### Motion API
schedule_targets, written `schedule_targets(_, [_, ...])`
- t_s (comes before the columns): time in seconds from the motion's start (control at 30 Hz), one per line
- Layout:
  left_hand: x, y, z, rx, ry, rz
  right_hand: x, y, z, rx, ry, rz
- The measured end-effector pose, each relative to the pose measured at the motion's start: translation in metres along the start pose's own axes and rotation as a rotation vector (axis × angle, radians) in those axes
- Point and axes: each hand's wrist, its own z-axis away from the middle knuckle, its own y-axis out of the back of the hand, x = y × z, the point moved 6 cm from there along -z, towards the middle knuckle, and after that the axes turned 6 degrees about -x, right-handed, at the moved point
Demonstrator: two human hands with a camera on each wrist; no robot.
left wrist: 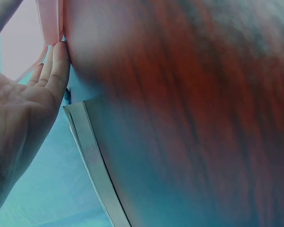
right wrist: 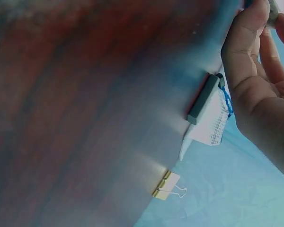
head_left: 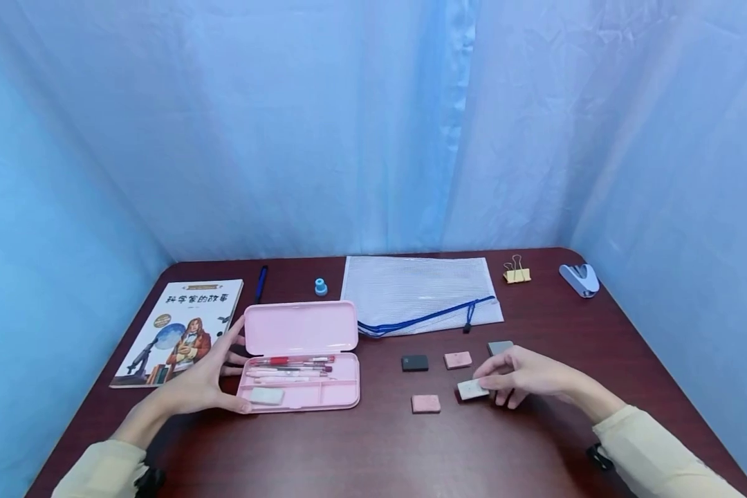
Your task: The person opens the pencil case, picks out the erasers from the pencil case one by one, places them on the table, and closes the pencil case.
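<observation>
At the right of the tabletop (head_left: 373, 456), a white eraser (head_left: 471, 390) was pinched by the right grip (head_left: 526, 373), thumb and fingers drawn in to the eraser's width at its right end. Couldn't tell if it touched the surface. Step in hand, as judged: picking up this eraser. Next move seemed to call for a firm pinch and a lift clear of its neighbours. Those lay near: one pink block (head_left: 458, 360) to the far left, another pink block (head_left: 426, 404) to the left, a black block (head_left: 414, 363) beyond, and a grey block (head_left: 500, 347) partly hidden behind the fingers.

Farther left, a pink pencil case (head_left: 339, 394) lay open, lid to the far side, pens (head_left: 289, 372) and a second eraser (head_left: 266, 395) inside. The left grip (head_left: 202, 379) was spread along its left side, thumb at the near corner, fingers mostly straight; probably steadying it.

Outward: mesh pouch (head_left: 420, 290) far centre, book (head_left: 187, 335) left, binder clip (head_left: 518, 275) and pale-blue tool (head_left: 579, 280) far right.
</observation>
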Motion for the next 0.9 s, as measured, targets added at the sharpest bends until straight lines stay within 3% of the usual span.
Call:
schedule_targets(0.23, [-0.002,-0.004,-0.001,-0.001,0.006,0.007,0.008,0.000,-0.004,0.010,-0.012,0.010])
schedule_targets(0.5, [-0.002,-0.003,0.004,0.004,0.007,0.002,0.005,0.003,-0.002,0.025,-0.012,0.076])
schedule_targets(0.9, [0.000,-0.001,-0.001,0.003,0.010,-0.003,0.004,0.010,0.005,0.041,-0.014,0.083])
